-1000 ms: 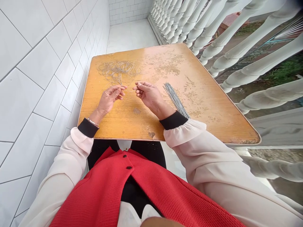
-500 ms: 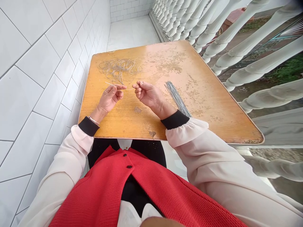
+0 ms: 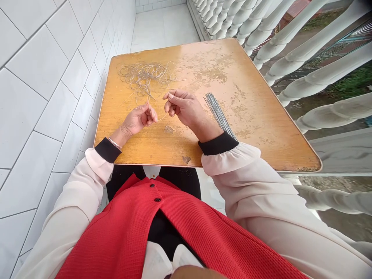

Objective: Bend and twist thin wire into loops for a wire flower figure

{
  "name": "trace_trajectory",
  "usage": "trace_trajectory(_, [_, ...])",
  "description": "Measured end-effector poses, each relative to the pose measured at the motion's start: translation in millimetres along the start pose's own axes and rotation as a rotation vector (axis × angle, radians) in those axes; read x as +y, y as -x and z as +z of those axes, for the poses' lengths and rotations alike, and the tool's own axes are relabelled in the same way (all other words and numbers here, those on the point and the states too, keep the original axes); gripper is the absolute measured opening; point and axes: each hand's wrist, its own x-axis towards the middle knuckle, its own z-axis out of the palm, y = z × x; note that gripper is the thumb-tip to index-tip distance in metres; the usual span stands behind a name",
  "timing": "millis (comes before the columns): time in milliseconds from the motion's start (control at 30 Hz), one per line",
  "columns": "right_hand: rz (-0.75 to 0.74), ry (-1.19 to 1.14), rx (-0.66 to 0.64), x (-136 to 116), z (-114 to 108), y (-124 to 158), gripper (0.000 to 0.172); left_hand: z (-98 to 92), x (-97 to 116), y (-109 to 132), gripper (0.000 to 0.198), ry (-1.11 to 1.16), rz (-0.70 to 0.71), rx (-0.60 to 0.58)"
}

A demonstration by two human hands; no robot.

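Grip: the person's left hand is nearly closed, thumb against bent fingers, pinching a thin, pale, flexible strand; one end stands up above the fingers. The right hand is also closed at thumb and forefinger, its other fingers curled; the strand runs to it in a shallow sag across the gap. Exact pinch point there is too fine to see.

Position: the strand hangs over the near left part of a worn, orange-brown wooden table. A loose, silvery tangle of fine wire-like strands lies just beyond the left hand. A bundle of straight, grey, thin metal-looking rods lies beside the right wrist, its near end by the black cuff.

Room: bare tabletop extends right of the bundle to the rounded edge; white balusters stand past it. A white tiled wall runs close along the left edge.

Change from 0.5 s earlier: the fingertips, then about level, now sit with the right higher; the strand's free end, then pointing left, now points up. Tangle and bundle are unmoved on the table.
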Motion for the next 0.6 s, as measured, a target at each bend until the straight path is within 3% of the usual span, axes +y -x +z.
trace_trajectory(200, [0.002,-0.029,0.076,6.2,-5.3,-6.0,0.021,1.3,-1.6,-1.0,0.058,0.073,0.011,0.119])
trace_trajectory(433, [0.0,-0.077,0.153,12.2,-9.6,-9.0,0.021,0.9,0.3,1.5,0.029,-0.017,0.052,0.145])
trace_trajectory(600, [-0.004,-0.058,0.186,13.2,-11.4,-10.5,0.021,-2.3,-2.7,-0.4,0.031,-0.025,0.09,0.168])
